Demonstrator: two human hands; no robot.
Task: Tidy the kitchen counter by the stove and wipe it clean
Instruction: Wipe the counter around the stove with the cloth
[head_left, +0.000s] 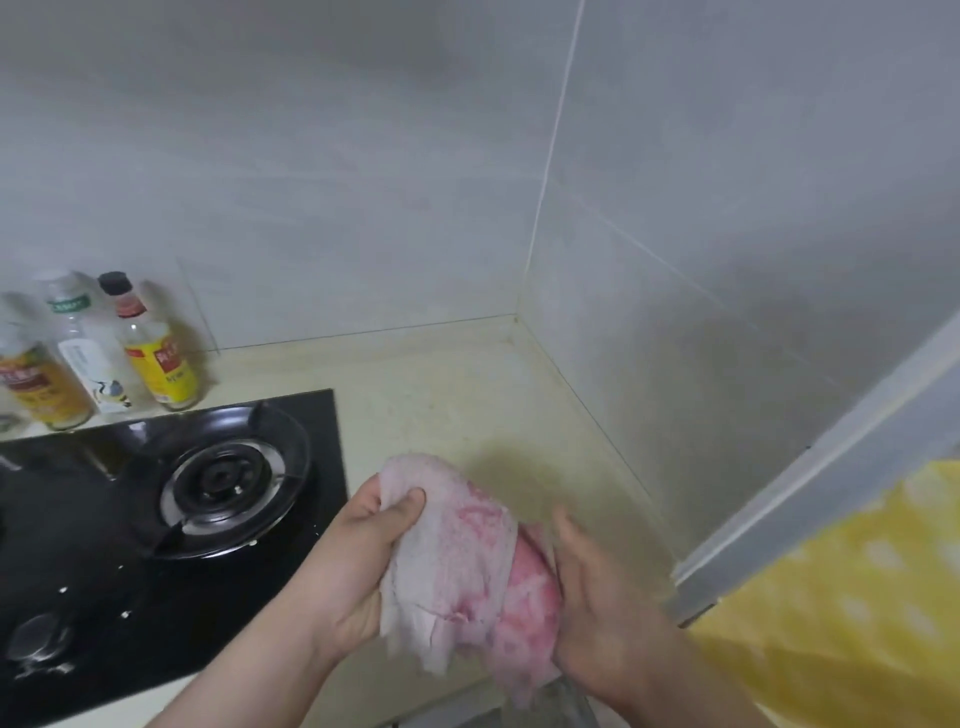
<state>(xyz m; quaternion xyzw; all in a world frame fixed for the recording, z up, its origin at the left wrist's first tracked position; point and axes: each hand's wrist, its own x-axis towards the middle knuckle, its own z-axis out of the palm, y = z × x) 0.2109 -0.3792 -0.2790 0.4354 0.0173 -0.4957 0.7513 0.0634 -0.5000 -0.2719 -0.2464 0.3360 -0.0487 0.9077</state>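
A pale pink cloth (462, 561) with darker pink patches hangs bunched between both hands, above the front of the cream counter (447, 395). My left hand (358, 566) grips its left side, thumb pressed over the top fold. My right hand (597, 603) clasps its right side, fingers wrapped behind the fabric. The black glass stove (218, 597) lies just left of the cloth, with a round burner (223, 478) near its back right corner.
Three condiment bottles (156, 348) stand at the back left behind the stove. Tiled walls meet in a corner (519, 312) behind the counter. A grey frame edge (810, 483) and yellow dotted fabric (852, 597) sit on the right. A stove knob (36, 639) shows at the lower left.
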